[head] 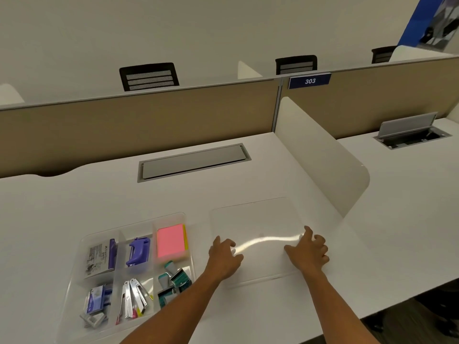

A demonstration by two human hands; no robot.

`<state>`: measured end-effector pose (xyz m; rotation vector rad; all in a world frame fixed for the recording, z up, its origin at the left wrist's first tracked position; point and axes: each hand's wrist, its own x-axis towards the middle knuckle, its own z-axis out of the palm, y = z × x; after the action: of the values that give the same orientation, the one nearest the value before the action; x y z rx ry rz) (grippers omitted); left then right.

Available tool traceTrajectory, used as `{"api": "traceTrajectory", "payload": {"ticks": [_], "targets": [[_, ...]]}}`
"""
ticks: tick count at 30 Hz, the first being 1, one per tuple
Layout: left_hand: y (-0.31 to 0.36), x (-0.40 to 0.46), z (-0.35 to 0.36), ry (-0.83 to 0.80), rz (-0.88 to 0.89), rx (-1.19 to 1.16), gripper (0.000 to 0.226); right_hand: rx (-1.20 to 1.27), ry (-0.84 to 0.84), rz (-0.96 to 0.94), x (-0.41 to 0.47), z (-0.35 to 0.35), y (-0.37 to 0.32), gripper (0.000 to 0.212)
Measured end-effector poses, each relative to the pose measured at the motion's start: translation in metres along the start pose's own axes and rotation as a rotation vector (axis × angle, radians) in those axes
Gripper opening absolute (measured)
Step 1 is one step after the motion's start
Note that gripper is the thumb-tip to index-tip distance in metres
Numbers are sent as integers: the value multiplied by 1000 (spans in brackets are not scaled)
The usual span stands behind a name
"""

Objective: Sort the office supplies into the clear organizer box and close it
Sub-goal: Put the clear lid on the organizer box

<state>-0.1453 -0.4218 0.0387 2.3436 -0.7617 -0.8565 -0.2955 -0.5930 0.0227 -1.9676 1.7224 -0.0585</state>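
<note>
Clear organizer box (74,289) sits open on the table (248,175), left of centre; all six compartments filled: pink sticky notes (171,240), purple hole punch (137,252), staple removers (134,299), staple boxes (173,281), packaged items in the left pair. Clear lid (250,219) lies flat just beside the box, to its right. Left hand (224,255) and right hand (308,252) both rest on the lid's near half, fingers curled down onto it; whether either grip has caught an edge, cannot tell. Sorting looks done; closing remains. Advice: hook fingertips under opposite edges, lift level, carry left, align corners over the box, press down evenly.
</note>
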Motion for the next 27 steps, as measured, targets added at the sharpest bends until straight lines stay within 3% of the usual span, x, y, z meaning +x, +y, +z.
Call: {"api": "traceTrajectory", "payload": {"ticks": [5,11,15,23,27], "targets": [[5,-1,-16,82,-1,-175,38,67,-41,128,11,-12,5,79],[16,-1,-55,255,75,-259,27,204,-109,69,19,-36,13,79],[22,-3,-82,252,71,-419,26,534,-206,-12,14,-50,6,78],[16,-23,-152,337,224,-642,46,863,-250,-275,-15,-80,-29,57],[5,-36,-190,404,283,-748,40,1334,-505,-373,-35,-96,-52,50]]}}
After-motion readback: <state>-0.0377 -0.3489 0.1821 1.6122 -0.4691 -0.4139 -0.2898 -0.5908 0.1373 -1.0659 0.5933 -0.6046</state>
